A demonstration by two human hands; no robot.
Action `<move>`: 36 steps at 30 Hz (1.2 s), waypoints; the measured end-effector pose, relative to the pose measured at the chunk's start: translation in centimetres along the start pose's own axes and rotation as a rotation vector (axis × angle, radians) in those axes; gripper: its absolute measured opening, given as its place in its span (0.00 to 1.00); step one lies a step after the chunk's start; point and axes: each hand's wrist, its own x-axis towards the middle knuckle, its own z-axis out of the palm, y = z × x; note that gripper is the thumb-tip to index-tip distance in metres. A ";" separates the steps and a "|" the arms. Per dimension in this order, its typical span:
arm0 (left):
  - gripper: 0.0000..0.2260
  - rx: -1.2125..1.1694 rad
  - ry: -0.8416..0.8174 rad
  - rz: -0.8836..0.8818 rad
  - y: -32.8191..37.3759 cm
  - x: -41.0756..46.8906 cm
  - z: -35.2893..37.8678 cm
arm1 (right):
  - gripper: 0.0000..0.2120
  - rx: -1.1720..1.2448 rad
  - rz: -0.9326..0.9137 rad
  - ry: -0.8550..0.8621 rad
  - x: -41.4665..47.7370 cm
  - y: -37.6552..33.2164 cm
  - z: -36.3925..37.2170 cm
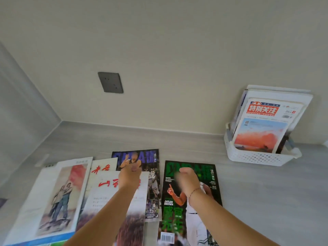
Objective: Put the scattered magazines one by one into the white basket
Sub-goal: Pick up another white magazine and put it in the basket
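- Five magazines lie flat and scattered on the grey table (266, 201), some overlapping. From left to right they are a painting-cover magazine (60, 197), a red-lettered magazine (104, 167) partly covered, a white magazine (106, 192) with red brush characters lying on top, a purple magazine (152, 189), and a green magazine (173, 215) a little apart on the right.
- The left hand (130, 176) is stretched forward on a straight forearm, its back to the camera. It is over the top right corner of the white magazine, where that one overlaps the purple one.
- Its fingers bend down and away at that edge. I cannot tell whether they pinch the cover or only touch it.
- The right hand (186, 180) is over the upper part of the green magazine, wrist bent and fingers curled in. It is blurred, so I cannot tell whether it has hold of anything.
- A thin bracelet (193, 191) circles the right wrist.
- The white basket (257, 158) stands well apart to the far right, against the wall. Several magazines stand upright in it, the front one a red-titled magazine (262, 125).
- A dark wall socket (110, 82) sits on the wall above the scattered magazines.
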 end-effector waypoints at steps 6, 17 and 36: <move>0.14 0.024 0.032 -0.109 -7.6 0.3 -6.7 | 0.12 -0.023 0.042 -0.087 -2.7 1.7 9.0; 0.11 0.286 0.111 -0.090 -14.9 3.0 -15.9 | 0.16 -0.151 -0.089 -0.008 -5.8 0.9 19.8; 0.12 -0.193 -0.316 -0.287 -14.0 2.4 -13.9 | 0.18 -0.132 0.104 0.298 -4.0 1.2 19.3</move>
